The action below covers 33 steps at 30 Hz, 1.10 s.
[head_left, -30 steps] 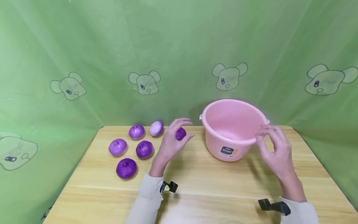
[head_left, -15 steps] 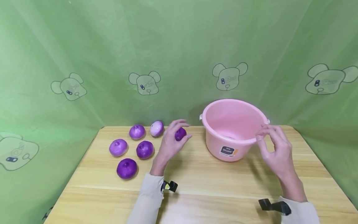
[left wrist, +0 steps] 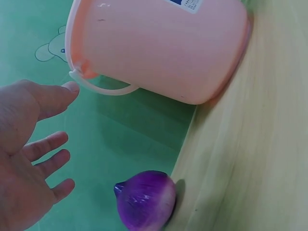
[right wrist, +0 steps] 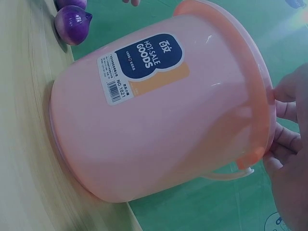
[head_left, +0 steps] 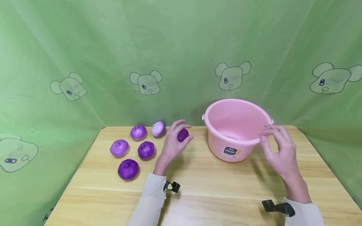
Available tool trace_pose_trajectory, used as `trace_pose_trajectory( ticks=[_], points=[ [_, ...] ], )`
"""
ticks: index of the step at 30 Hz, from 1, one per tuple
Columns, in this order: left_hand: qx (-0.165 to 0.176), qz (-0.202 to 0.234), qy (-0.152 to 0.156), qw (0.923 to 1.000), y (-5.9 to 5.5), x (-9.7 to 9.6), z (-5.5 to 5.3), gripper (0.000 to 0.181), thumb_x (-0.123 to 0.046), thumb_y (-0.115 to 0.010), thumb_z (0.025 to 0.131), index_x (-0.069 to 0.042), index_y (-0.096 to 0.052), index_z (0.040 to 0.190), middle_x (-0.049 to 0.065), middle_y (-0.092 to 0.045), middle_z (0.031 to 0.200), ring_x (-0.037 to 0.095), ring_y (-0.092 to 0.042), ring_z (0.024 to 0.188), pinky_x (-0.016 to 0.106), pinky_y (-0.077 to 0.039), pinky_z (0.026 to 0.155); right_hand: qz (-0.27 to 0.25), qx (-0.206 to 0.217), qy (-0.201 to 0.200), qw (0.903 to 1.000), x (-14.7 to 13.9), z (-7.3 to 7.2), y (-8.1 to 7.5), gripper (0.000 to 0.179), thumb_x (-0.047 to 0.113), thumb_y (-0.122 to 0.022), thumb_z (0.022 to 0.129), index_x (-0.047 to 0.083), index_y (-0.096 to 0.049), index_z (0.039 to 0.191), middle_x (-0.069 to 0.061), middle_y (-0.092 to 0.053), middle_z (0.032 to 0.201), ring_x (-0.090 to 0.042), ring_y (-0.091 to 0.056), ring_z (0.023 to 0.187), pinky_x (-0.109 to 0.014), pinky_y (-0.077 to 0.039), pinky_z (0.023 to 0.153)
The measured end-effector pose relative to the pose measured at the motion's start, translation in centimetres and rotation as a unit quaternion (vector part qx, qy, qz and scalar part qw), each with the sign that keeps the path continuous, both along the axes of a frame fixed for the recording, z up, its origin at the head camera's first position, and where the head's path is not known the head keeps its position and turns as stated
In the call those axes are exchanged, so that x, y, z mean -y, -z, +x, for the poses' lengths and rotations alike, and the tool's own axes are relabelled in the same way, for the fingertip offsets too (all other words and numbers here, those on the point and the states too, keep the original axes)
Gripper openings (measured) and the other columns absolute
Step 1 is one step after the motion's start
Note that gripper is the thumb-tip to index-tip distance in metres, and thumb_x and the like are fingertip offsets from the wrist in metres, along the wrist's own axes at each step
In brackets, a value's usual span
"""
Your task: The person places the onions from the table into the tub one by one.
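My left hand [head_left: 173, 141] hovers over the wooden table with fingers and thumb spread in a loose C. It holds nothing. Through that gap shows a purple onion [head_left: 183, 135]; in the left wrist view the same onion [left wrist: 147, 199] lies apart from the fingers. To its right stands an upright pink bucket [head_left: 230, 147]. My right hand [head_left: 282, 150] pinches the bucket's right front rim, thumb and fingers on either side of it. In the right wrist view, the fingertips [right wrist: 285, 90] meet that rim. No onions show in the visible part of the bucket's inside.
Several more purple onions, one of them a dark onion [head_left: 128, 169], lie spread over the left of the wooden table [head_left: 215, 194]. A green curtain [head_left: 181, 47] with bear-head drawings hangs behind and along both sides. The bucket's white handle [left wrist: 106, 90] hangs down.
My left hand has shifted very slightly left, still above the same onion. The right hand keeps its place on the rim. Bucket and onions have not moved.
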<state>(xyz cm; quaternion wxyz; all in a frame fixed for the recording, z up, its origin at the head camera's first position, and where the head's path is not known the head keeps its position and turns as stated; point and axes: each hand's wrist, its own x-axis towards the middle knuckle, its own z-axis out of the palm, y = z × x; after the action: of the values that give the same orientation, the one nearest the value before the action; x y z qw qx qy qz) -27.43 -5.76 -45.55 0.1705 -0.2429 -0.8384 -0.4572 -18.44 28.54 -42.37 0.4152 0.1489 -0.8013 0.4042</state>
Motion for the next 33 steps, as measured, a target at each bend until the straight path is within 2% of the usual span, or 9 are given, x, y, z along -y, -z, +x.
trace_pose_trajectory(
  ticks=[8,13,18,27,33],
  points=[
    [0.017,0.002,-0.018,0.9997,0.8,-0.2,-0.3,0.039,-0.018,-0.084,0.086,-0.011,-0.071,0.122,0.010,-0.050,0.149,0.031,-0.051,0.133,0.046,-0.049,0.107,-0.004,-0.008,-0.001,1.0000,0.8,0.4,-0.9,0.007,-0.007,-0.066,0.085,-0.011,-0.067,0.091,-0.026,-0.063,0.106,-0.011,-0.056,0.123,-0.027,-0.039,0.115],
    [0.035,0.005,-0.022,0.9991,1.1,-0.1,-0.4,0.040,-0.018,-0.083,0.086,-0.010,-0.070,0.123,0.010,-0.048,0.151,0.031,-0.050,0.133,0.046,-0.049,0.107,-0.003,-0.007,0.001,1.0000,0.4,0.2,-0.5,0.007,-0.006,-0.067,0.086,-0.010,-0.068,0.091,-0.025,-0.064,0.107,-0.011,-0.056,0.123,-0.027,-0.039,0.115],
    [0.056,0.007,-0.039,0.9976,1.5,0.3,-0.7,0.042,-0.017,-0.083,0.087,-0.014,-0.069,0.126,0.008,-0.046,0.153,0.032,-0.047,0.136,0.051,-0.047,0.108,0.002,-0.004,0.002,1.0000,0.0,0.0,0.0,0.008,-0.002,-0.068,0.087,-0.008,-0.069,0.092,-0.025,-0.065,0.109,-0.012,-0.056,0.123,-0.026,-0.039,0.115],
    [0.069,-0.004,-0.044,0.9966,2.5,0.7,-1.3,0.045,-0.018,-0.083,0.086,-0.015,-0.068,0.128,0.011,-0.045,0.154,0.039,-0.044,0.139,0.061,-0.041,0.110,0.003,-0.001,0.002,1.0000,0.0,-0.1,0.1,0.007,-0.002,-0.068,0.087,-0.006,-0.070,0.092,-0.023,-0.065,0.109,-0.014,-0.056,0.123,-0.027,-0.038,0.116],
    [0.071,-0.026,-0.047,0.9960,3.0,0.6,-1.7,0.048,-0.017,-0.084,0.086,-0.014,-0.067,0.131,0.012,-0.044,0.154,0.035,-0.041,0.141,0.062,-0.037,0.113,0.000,0.001,0.001,1.0000,-0.1,0.0,0.0,0.006,-0.003,-0.069,0.087,-0.006,-0.070,0.092,-0.023,-0.065,0.110,-0.015,-0.056,0.123,-0.028,-0.039,0.116]
  ],
)
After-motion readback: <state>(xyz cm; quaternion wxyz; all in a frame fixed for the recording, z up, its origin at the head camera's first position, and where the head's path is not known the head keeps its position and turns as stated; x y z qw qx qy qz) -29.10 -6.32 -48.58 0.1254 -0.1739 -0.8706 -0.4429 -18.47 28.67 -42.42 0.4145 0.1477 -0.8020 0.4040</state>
